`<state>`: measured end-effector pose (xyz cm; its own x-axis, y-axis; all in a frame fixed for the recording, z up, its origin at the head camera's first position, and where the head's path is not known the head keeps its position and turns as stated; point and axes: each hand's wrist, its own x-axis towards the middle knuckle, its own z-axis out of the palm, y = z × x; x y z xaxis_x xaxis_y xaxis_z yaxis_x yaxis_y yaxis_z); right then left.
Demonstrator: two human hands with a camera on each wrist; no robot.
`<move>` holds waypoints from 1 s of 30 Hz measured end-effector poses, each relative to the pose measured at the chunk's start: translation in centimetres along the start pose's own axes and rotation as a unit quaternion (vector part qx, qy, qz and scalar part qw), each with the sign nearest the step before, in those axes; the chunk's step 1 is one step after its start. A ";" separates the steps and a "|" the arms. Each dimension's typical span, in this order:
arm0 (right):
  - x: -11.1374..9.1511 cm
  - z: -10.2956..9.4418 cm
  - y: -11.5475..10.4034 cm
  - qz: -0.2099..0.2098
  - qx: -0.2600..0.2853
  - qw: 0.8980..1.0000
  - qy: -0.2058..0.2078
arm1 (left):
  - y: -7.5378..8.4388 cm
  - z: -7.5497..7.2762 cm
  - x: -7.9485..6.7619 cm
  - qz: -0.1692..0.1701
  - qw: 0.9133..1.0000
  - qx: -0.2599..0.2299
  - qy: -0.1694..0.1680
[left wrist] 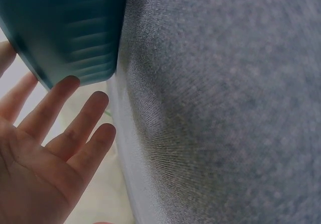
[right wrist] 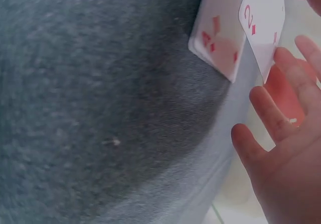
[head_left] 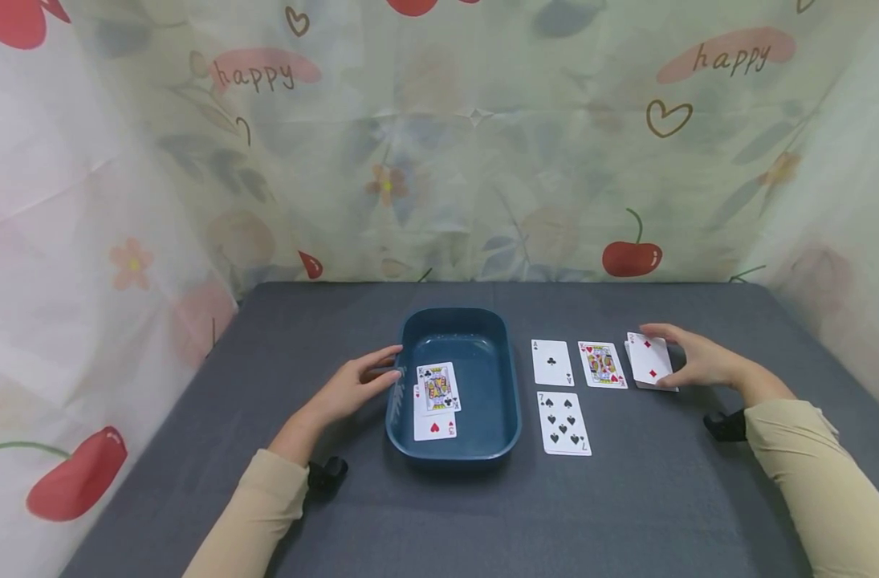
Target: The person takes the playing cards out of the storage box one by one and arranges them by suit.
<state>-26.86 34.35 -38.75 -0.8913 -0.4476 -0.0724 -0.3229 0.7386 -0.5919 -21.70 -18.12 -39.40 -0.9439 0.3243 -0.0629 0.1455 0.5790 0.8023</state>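
Pinching two of diamonds [head_left: 649, 360] over lower card [right wrist: 222, 35]: right hand [head_left: 710, 363]. Lower card's pips: right wrist view only. Two's long axis: near-to-far, far end leftward. Left hand [head_left: 343, 392]: relaxed, at tray [head_left: 482, 365].

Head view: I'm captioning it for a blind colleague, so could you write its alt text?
A right hand pinches the two of diamonds over more cards on a dark table, while the left hand touches a blue tray holding two cards. Between the hands lie an ace, a king and a seven.
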 end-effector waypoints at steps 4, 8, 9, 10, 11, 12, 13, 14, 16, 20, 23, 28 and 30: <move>-0.1 0.2 0.3 -0.005 0.003 1.000 -0.002 | 0.0 0.0 0.0 -0.001 1.000 0.001 0.000; -0.1 0.3 0.4 -0.003 -0.003 1.000 -0.008 | 0.0 0.0 -0.1 -0.002 1.000 -0.001 -0.001; -0.1 0.4 0.5 -0.003 -0.004 1.000 -0.010 | 0.0 0.0 -0.1 -0.002 1.000 -0.001 -0.001; 0.0 0.4 0.5 -0.002 -0.007 1.000 -0.011 | 0.0 0.0 -0.1 -0.001 1.000 -0.002 -0.002; 0.0 0.4 0.6 -0.002 -0.007 1.000 -0.012 | 0.0 0.0 -0.1 -0.001 1.000 -0.002 -0.002; 0.0 0.5 0.7 -0.001 -0.008 1.000 -0.014 | 0.0 0.0 -0.1 -0.001 1.000 -0.003 -0.003; 0.0 0.5 0.7 0.000 -0.009 1.000 -0.015 | 0.1 0.0 -0.1 -0.001 1.000 -0.003 -0.003; 0.0 0.5 0.7 0.001 -0.010 1.000 -0.015 | 0.1 0.0 -0.1 -0.002 1.000 -0.003 -0.003; 0.0 0.5 0.8 0.005 -0.008 1.000 -0.018 | 0.1 0.0 -0.1 -0.004 1.000 -0.002 -0.003; 0.1 0.6 1.0 0.005 -0.005 1.000 -0.021 | 0.1 0.1 -0.1 -0.007 1.000 -0.002 0.000; 0.2 0.6 1.1 0.002 -0.007 1.000 -0.023 | 0.0 0.1 -0.1 -0.008 1.000 -0.002 0.000; 0.3 0.5 0.9 0.007 -0.012 1.000 -0.023 | -0.1 0.1 -0.1 -0.010 1.000 -0.005 -0.001; 0.3 0.4 0.6 0.007 -0.004 1.000 -0.019 | -0.1 0.1 -0.1 -0.010 1.000 -0.007 -0.001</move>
<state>-27.18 34.46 -39.47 -0.8827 -0.4566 -0.1110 -0.3136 0.7483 -0.5845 -21.58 -18.11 -39.50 -0.9461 0.3136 -0.0807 0.1218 0.5757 0.8085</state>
